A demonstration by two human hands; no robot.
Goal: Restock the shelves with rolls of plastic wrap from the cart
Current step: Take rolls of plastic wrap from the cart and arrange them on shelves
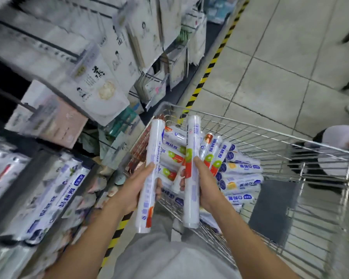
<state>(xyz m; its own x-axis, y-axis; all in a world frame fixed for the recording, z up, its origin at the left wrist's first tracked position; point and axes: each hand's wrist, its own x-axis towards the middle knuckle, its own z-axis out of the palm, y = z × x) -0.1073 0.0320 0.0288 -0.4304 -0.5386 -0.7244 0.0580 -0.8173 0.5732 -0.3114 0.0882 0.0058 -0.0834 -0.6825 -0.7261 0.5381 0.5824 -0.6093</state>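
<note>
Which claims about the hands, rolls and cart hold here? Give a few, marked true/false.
1. Each hand grips one roll: left hand the left roll, right hand the right roll. True.
2. The cart is empty. False: many rolls lie in it.
3. The shelf stands at the person's left. True.
4. The floor stripe is red and white. False: it is yellow and black.

Head-worn view, steeply down, close over cart [250, 125]
</note>
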